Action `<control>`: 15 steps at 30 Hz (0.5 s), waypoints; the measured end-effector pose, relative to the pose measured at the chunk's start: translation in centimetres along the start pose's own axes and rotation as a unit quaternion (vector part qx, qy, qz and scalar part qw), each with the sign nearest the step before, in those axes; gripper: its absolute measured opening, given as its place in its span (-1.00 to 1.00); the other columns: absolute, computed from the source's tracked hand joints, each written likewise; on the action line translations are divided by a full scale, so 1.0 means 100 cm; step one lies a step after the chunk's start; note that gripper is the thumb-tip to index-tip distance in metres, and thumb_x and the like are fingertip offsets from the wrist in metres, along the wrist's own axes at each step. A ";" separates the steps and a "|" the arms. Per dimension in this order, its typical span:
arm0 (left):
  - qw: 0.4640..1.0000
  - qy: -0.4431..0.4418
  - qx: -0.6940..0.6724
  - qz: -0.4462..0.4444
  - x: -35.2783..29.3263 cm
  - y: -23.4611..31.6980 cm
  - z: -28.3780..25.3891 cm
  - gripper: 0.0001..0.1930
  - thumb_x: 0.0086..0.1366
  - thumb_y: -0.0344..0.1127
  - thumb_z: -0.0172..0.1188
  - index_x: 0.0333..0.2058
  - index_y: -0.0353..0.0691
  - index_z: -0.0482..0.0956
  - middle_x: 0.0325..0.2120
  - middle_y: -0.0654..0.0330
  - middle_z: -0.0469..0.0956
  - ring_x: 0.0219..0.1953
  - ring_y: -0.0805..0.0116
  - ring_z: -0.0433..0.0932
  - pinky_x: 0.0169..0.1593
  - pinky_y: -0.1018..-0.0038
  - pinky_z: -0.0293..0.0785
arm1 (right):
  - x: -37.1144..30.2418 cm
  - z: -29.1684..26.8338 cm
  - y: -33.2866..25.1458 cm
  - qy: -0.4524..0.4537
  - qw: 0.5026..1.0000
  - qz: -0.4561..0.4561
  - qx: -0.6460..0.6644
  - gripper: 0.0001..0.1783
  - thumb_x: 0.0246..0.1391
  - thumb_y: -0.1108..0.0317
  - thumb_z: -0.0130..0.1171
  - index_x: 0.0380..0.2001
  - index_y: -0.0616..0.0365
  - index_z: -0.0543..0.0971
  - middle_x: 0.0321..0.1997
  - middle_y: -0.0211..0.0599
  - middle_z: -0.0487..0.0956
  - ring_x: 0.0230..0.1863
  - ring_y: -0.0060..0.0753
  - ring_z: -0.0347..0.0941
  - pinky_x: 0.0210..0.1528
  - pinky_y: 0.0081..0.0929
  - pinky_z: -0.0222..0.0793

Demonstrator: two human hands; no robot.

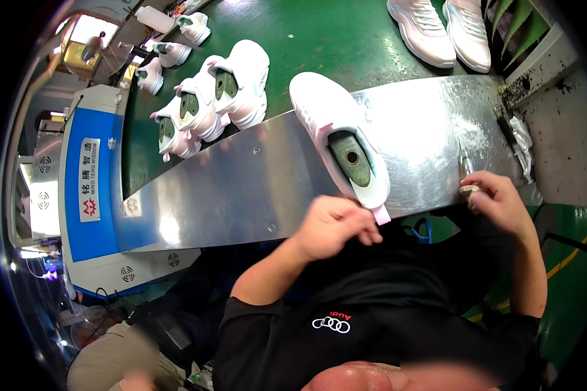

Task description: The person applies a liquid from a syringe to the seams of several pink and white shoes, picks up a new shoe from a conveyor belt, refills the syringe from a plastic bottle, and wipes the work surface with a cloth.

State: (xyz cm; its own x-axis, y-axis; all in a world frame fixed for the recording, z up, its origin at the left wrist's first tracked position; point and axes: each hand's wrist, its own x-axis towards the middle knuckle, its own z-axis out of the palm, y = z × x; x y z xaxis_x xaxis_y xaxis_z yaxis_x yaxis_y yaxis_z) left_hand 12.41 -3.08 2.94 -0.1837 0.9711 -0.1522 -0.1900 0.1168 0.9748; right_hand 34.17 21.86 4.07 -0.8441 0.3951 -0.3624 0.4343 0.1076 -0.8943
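A white sneaker (329, 120) with a dark green last (352, 158) inside lies on the metal ledge, toe pointing away and heel toward me. A pink pull tab (381, 214) sticks out at its heel. Beside that heel is my left hand (336, 228), its fingers curled in; whatever they may hold is hidden. At the ledge's right front edge, my right hand (502, 203) pinches a small pale piece (469, 188) between thumb and fingers. Its exact kind is too small to make out.
Several lasted sneakers (241, 81) stand on the green surface (306, 39) at left, smaller-looking ones (173, 53) farther back. A pair of white sneakers (430, 32) stands far right. A dark-handled brush-like tool (507, 132) lies by the right wall. A blue-and-grey machine housing (88, 182) borders the left.
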 end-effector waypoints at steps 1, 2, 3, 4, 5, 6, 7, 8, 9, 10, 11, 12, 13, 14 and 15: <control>0.995 0.074 -0.071 0.013 -0.004 0.000 -0.010 -0.66 0.31 -0.23 0.00 -0.44 -0.48 0.47 -0.55 -0.10 0.57 -0.59 0.29 0.56 -0.48 0.53 0.49 | -0.005 -0.001 -0.008 -0.027 0.998 -0.021 -0.060 -0.64 -0.12 0.43 0.25 -0.19 0.24 0.47 -0.43 -0.45 0.45 -0.43 -0.67 0.33 -0.37 -0.65 0.31; 0.984 0.109 -0.119 0.070 -0.001 -0.003 -0.031 -0.68 0.30 -0.21 -0.01 -0.49 -0.39 0.43 -0.60 -0.12 0.54 -0.64 0.29 0.54 -0.54 0.54 0.47 | -0.007 0.003 -0.005 -0.026 0.997 -0.058 -0.032 -0.60 -0.15 0.45 0.27 -0.17 0.24 0.45 -0.40 -0.45 0.44 -0.41 -0.69 0.31 -0.35 -0.67 0.30; 0.976 0.149 -0.143 0.072 0.004 0.006 -0.051 -0.84 0.27 -0.36 0.03 -0.44 -0.34 0.38 -0.60 -0.03 0.53 -0.58 0.33 0.54 -0.47 0.52 0.51 | -0.009 0.007 -0.001 -0.024 0.996 -0.091 -0.002 -0.56 -0.17 0.47 0.29 -0.14 0.23 0.43 -0.36 -0.45 0.43 -0.39 -0.71 0.29 -0.33 -0.69 0.30; 0.969 0.185 -0.119 0.115 0.011 -0.002 -0.082 -0.88 0.27 -0.39 0.03 -0.40 -0.32 0.36 -0.62 0.05 0.51 -0.60 0.40 0.50 -0.47 0.58 0.46 | -0.012 0.009 -0.007 -0.034 0.997 -0.065 0.012 -0.50 -0.20 0.52 0.30 -0.10 0.22 0.40 -0.31 -0.46 0.42 -0.35 -0.71 0.28 -0.31 -0.70 0.29; 0.955 0.276 -0.063 0.093 0.022 0.003 -0.102 -0.88 0.27 -0.38 0.03 -0.36 -0.31 0.34 -0.60 0.15 0.48 -0.56 0.47 0.47 -0.43 0.63 0.41 | -0.013 0.010 -0.005 -0.033 0.997 -0.064 0.012 -0.50 -0.20 0.52 0.30 -0.10 0.22 0.40 -0.31 -0.46 0.42 -0.35 -0.71 0.28 -0.31 -0.70 0.29; 0.946 0.313 0.005 0.082 0.030 0.000 -0.132 -0.81 0.28 -0.34 0.05 -0.25 -0.36 0.35 -0.49 0.20 0.45 -0.47 0.50 0.47 -0.38 0.66 0.42 | -0.012 0.013 -0.002 -0.019 0.996 -0.077 0.026 -0.50 -0.20 0.51 0.31 -0.10 0.22 0.40 -0.32 -0.46 0.42 -0.36 -0.72 0.28 -0.32 -0.71 0.29; 0.938 0.338 0.006 0.084 0.049 0.000 -0.147 -0.69 0.28 -0.29 0.07 -0.12 -0.41 0.34 -0.40 0.20 0.43 -0.44 0.50 0.46 -0.37 0.63 0.43 | -0.011 0.014 0.001 0.001 0.995 -0.089 0.037 -0.50 -0.19 0.51 0.31 -0.10 0.22 0.41 -0.33 -0.47 0.42 -0.36 -0.72 0.28 -0.33 -0.72 0.28; 0.943 0.328 -0.011 0.061 0.066 0.004 -0.152 -0.60 0.28 -0.22 0.08 -0.05 -0.43 0.33 -0.35 0.19 0.41 -0.43 0.50 0.45 -0.38 0.62 0.45 | -0.011 0.014 0.005 0.001 0.995 -0.092 0.035 -0.50 -0.19 0.51 0.31 -0.10 0.22 0.41 -0.33 -0.47 0.42 -0.36 -0.72 0.28 -0.33 -0.72 0.28; 0.957 0.289 0.025 0.011 0.079 0.001 -0.161 -0.57 0.27 -0.13 0.08 -0.09 -0.42 0.34 -0.34 0.19 0.40 -0.42 0.50 0.45 -0.40 0.60 0.44 | -0.012 0.016 0.009 0.002 0.997 -0.072 0.037 -0.50 -0.19 0.51 0.31 -0.10 0.22 0.40 -0.34 -0.47 0.42 -0.37 -0.73 0.28 -0.34 -0.73 0.28; 0.962 0.253 0.092 -0.049 0.089 0.011 -0.164 -0.56 0.25 -0.09 0.09 -0.12 -0.41 0.37 -0.36 0.19 0.41 -0.44 0.51 0.45 -0.42 0.58 0.44 | -0.014 0.019 0.011 0.003 0.998 -0.050 0.036 -0.49 -0.18 0.51 0.30 -0.09 0.22 0.40 -0.34 -0.47 0.42 -0.38 -0.74 0.28 -0.35 -0.74 0.27; 0.958 0.215 0.157 -0.109 0.095 0.020 -0.166 -0.54 0.23 -0.04 0.11 -0.16 -0.40 0.40 -0.39 0.19 0.43 -0.46 0.51 0.45 -0.43 0.56 0.43 | -0.015 0.023 0.011 0.004 0.998 -0.060 0.029 -0.49 -0.17 0.51 0.29 -0.07 0.21 0.39 -0.34 -0.48 0.43 -0.39 -0.74 0.29 -0.36 -0.75 0.27; 0.958 0.218 0.153 -0.105 0.102 0.019 -0.167 -0.54 0.23 -0.04 0.11 -0.16 -0.40 0.40 -0.39 0.19 0.43 -0.46 0.51 0.45 -0.43 0.56 0.43 | -0.018 0.029 0.014 0.022 0.996 -0.075 0.040 -0.48 -0.17 0.51 0.29 -0.06 0.22 0.39 -0.33 -0.47 0.44 -0.38 -0.74 0.29 -0.35 -0.75 0.27; 0.950 0.227 0.185 -0.107 0.107 0.018 -0.167 -0.57 0.24 -0.02 0.09 -0.19 -0.34 0.44 -0.43 0.21 0.46 -0.48 0.52 0.47 -0.44 0.58 0.43 | -0.019 0.034 0.016 0.038 0.994 -0.090 0.051 -0.47 -0.16 0.50 0.28 -0.05 0.22 0.38 -0.31 -0.46 0.44 -0.36 -0.73 0.29 -0.34 -0.75 0.27; 0.941 0.237 0.217 -0.109 0.110 0.016 -0.166 -0.60 0.24 -0.01 0.06 -0.22 -0.28 0.49 -0.48 0.23 0.50 -0.49 0.54 0.49 -0.46 0.61 0.43 | -0.018 0.039 0.014 0.053 0.989 -0.102 0.095 -0.45 -0.15 0.51 0.27 -0.02 0.25 0.36 -0.28 -0.43 0.45 -0.31 -0.70 0.32 -0.27 -0.74 0.29; 0.942 0.235 0.215 -0.107 0.116 0.013 -0.158 -0.60 0.24 -0.01 0.06 -0.22 -0.28 0.49 -0.48 0.23 0.50 -0.49 0.54 0.49 -0.46 0.61 0.43 | -0.017 0.042 0.013 0.056 0.989 -0.102 0.092 -0.45 -0.15 0.51 0.27 -0.02 0.25 0.36 -0.28 -0.43 0.45 -0.31 -0.70 0.32 -0.27 -0.74 0.29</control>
State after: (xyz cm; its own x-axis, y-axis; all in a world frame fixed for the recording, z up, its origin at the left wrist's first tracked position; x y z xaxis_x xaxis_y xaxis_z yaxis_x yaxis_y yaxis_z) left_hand -5.23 5.02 -0.15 -0.6117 0.7283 -0.3090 0.1187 0.4706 0.8743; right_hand 34.87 17.54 2.40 -0.8638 0.4815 -0.1482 0.1859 0.0312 -0.9821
